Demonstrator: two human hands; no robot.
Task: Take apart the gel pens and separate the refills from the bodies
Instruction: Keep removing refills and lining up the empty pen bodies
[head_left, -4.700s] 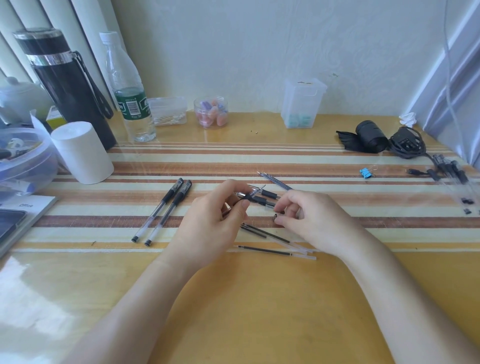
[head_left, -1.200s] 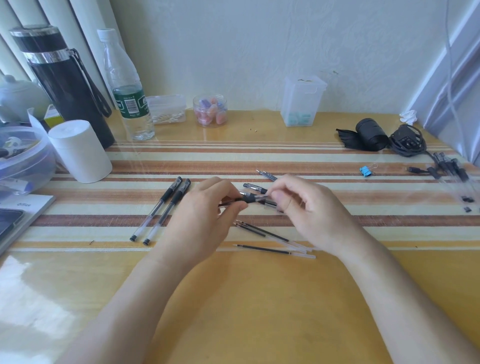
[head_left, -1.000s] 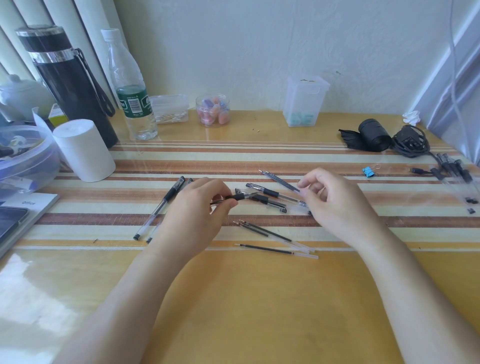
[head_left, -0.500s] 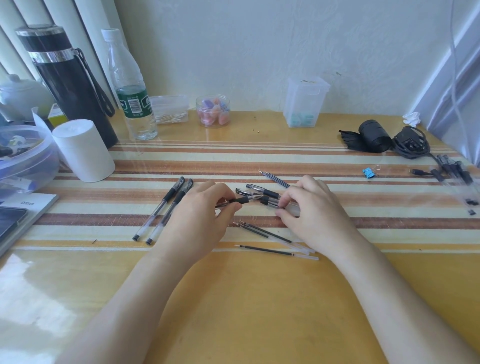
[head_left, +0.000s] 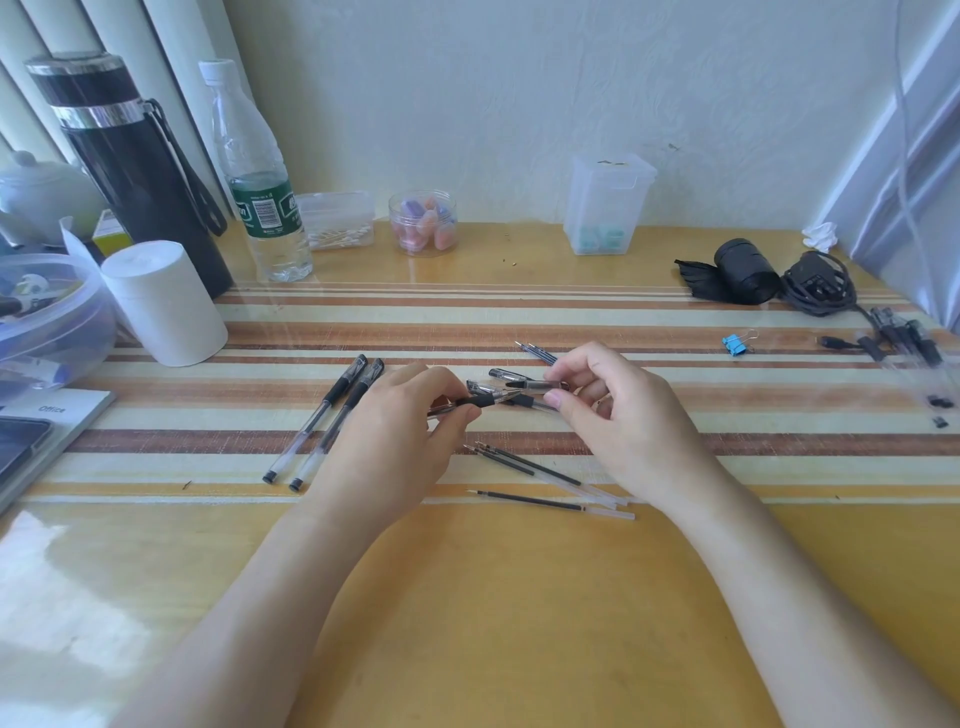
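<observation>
My left hand grips a gel pen by its black grip section, tip pointing right, just above the striped mat. My right hand pinches a short clear pen piece between thumb and fingertips, close to that tip. Behind the two hands lie loose clear pen bodies. Two whole capped gel pens lie side by side to the left of my left hand. Three thin refills lie near the mat's front edge, between my wrists.
A white cylinder, black flask, water bottle and plastic bowl stand at the left. Small jars and a clear box line the wall. A blue binder clip, black roll and cables sit right.
My right hand reached out to the right, returned to the pile of bodies, and now holds a short clear piece up near the pen tip. My left hand kept its pen.
</observation>
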